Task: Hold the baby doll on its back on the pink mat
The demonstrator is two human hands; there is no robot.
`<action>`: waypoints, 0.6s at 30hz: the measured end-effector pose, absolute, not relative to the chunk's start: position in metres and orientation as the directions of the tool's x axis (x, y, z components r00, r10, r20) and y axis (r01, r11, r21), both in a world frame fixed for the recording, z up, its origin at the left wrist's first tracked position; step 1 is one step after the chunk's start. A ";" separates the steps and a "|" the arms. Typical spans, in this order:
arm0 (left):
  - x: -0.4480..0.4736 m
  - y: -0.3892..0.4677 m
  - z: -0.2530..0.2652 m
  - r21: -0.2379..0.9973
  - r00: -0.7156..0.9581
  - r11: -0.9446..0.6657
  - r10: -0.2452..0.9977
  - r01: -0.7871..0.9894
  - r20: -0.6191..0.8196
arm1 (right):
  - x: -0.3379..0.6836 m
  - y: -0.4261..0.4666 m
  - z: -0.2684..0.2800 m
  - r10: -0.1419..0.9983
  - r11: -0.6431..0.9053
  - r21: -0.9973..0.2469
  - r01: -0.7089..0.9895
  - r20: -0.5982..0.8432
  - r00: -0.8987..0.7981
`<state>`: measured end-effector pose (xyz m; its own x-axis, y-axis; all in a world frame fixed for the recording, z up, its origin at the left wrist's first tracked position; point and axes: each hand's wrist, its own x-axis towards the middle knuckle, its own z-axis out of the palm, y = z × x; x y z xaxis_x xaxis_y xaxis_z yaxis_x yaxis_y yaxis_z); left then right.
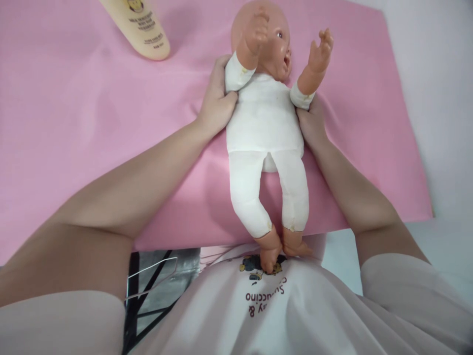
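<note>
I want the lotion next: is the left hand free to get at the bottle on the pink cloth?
Probably not right away. The left hand grips the doll at its side. The bottle lies beyond it on the bare pink cloth, nothing between, so letting go would open the way.

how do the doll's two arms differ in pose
The doll's arm on the picture's left rises in front of its head, fist curled. The arm on the picture's right stands clear of the head, fingers spread open. The person's left hand grips under the first, its thumb over the doll's chest; the right hand lies mostly hidden under the second. Both arms are raised, with white sleeves.
</note>
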<state>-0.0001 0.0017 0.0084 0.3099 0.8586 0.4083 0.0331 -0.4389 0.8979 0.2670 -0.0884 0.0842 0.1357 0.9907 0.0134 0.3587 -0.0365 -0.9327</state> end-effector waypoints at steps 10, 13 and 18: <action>-0.001 0.005 0.005 0.878 0.326 -0.467 0.851 0.107 0.412 | 0.265 -0.090 0.089 0.987 -0.070 -0.939 0.337 -0.016 0.162; -0.003 0.011 -0.001 0.862 0.339 -0.491 0.838 0.127 0.428 | 0.264 -0.090 0.089 0.987 -0.066 -0.943 0.326 -0.013 0.161; -0.005 0.023 -0.014 0.820 0.346 -0.564 0.792 0.100 0.503 | 0.265 -0.088 0.087 0.988 -0.054 -0.951 0.304 -0.008 0.152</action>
